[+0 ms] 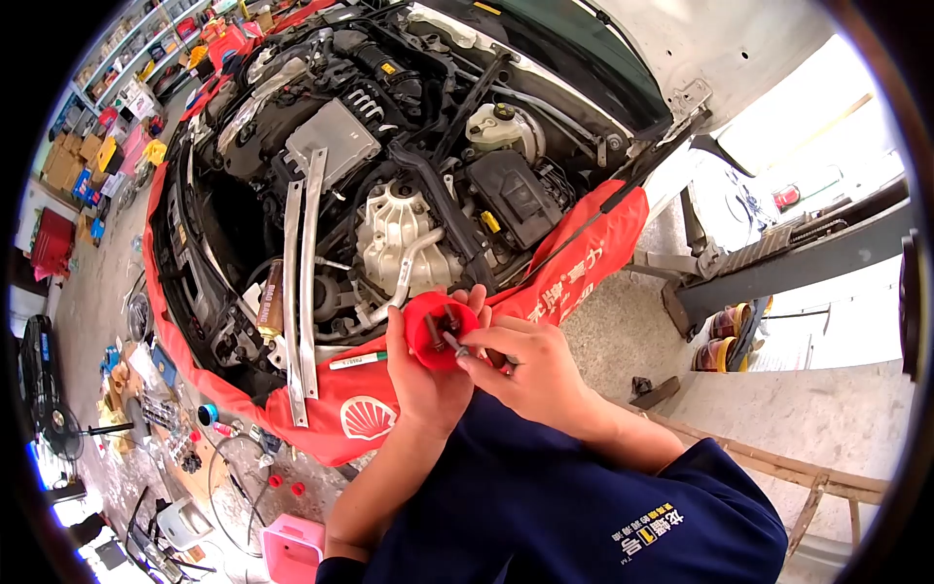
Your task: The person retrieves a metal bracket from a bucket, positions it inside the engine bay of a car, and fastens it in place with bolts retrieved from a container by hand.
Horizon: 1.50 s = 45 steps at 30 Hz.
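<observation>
My left hand (433,394) cups a small round red plastic container (416,326) just over the car's front edge. Several dark metal bolts (433,326) stand in its open mouth. The fingers of my right hand (535,365) are closed at the container's near right side, pinching a slim metal bolt (453,342) whose end reaches inside the rim. Part of that bolt is hidden by the fingers. Just left of my left hand, a white marker with a green end (358,361) lies on the red fender cover (326,428).
Beyond my hands is an open engine bay with a pale metal housing (399,234) and a black box (516,200). Two long metal bars (302,292) and a brown spray can (271,304) rest at its front. Tools and a pink bin (292,550) are on the floor at left.
</observation>
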Each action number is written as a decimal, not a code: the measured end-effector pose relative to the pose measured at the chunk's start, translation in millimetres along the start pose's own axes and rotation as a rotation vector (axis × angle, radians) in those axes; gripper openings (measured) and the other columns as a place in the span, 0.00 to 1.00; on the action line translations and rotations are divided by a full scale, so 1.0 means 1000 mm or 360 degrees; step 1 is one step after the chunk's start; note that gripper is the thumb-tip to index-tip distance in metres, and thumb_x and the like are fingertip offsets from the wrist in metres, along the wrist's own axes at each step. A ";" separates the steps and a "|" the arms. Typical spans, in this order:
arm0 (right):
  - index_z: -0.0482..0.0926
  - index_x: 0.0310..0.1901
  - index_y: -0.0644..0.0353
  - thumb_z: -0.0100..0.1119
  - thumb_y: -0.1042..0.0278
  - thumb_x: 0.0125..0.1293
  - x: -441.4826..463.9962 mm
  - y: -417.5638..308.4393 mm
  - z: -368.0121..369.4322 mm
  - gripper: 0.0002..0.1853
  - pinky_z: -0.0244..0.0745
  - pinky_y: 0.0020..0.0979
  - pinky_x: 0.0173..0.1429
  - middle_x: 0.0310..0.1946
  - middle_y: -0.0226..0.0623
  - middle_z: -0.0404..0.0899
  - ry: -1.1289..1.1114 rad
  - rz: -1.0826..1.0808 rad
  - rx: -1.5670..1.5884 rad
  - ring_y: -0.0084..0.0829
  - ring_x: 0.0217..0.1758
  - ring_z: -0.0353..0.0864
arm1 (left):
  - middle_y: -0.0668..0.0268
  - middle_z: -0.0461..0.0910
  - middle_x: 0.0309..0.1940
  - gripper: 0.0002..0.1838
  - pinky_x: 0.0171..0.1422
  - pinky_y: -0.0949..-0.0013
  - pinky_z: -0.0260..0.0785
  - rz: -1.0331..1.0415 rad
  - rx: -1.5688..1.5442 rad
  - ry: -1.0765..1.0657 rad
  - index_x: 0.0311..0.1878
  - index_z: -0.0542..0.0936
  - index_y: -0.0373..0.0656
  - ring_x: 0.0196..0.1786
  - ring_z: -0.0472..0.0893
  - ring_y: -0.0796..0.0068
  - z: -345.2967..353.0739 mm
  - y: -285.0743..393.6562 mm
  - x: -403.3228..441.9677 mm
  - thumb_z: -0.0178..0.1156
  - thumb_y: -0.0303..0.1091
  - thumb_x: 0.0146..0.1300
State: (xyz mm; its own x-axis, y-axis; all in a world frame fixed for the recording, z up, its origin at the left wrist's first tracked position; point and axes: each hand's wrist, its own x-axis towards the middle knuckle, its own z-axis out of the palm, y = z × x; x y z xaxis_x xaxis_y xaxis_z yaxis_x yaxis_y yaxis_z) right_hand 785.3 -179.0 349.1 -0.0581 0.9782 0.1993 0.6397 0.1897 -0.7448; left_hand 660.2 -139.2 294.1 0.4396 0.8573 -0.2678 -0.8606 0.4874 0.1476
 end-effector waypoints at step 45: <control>0.83 0.30 0.60 0.62 0.71 0.49 0.019 -0.004 -0.006 0.06 0.58 0.53 0.67 0.61 0.48 0.68 0.0033 -0.0334 -0.0702 0.52 0.70 0.58 | 0.62 0.79 0.48 0.27 0.60 0.62 0.70 -0.0236 -0.0029 0.0114 0.55 0.73 0.42 0.56 0.77 0.65 0.003 -0.005 -0.006 0.40 0.56 0.73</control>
State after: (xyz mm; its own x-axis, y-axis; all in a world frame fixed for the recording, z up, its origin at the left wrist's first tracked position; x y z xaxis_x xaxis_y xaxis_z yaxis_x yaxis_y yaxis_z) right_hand 786.8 -161.6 359.7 -0.2082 0.9198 0.3325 0.8798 0.3247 -0.3471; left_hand 662.8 -146.2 298.0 0.5434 0.7617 -0.3529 -0.7923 0.6043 0.0841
